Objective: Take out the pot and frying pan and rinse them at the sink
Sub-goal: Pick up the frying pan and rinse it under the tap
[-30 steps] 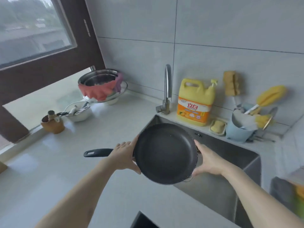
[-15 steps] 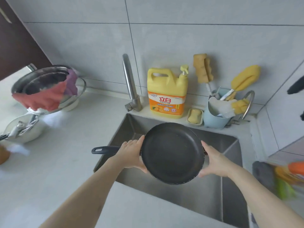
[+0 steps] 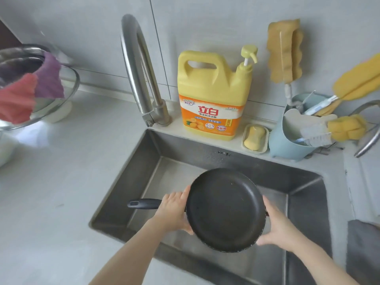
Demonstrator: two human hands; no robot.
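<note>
Frying pan [image 3: 225,209]: black, round, held over the steel sink [image 3: 131,202] in the lower centre of the frame, tilted so its dark inside faces the camera. Its black handle [image 3: 144,203] sticks out to the left, above the basin

Left hand [image 3: 174,212] grips the pan where handle meets rim, thumb up along the near rim edge, fingers curled behind and out of view. Right hand [image 3: 276,228] cups the opposite rim, thumb on the edge, fingers wrapped under the pan. Both forearms come in from the bottom of the frame

Something metal shows just under the pan's lower edge; cannot tell what it is

Behind the sink, upper centre: curved steel tap [image 3: 139,73], spout arching toward the camera. Just right of it a big yellow detergent jug [image 3: 213,95] with a pump top and orange label. Right of the jug, a small soap dish [image 3: 256,137] holding a yellow bar

Further right, a pale blue holder [image 3: 287,140] with brushes and yellow sponges sticking out. A tan sponge brush [image 3: 284,51] leans up against the wall tiles above it

Upper left of the frame: steel bowl [image 3: 67,79] on the pale countertop [image 3: 61,171], a red cloth [image 3: 16,99] and a purple cloth [image 3: 49,79] draped over its rim
</note>
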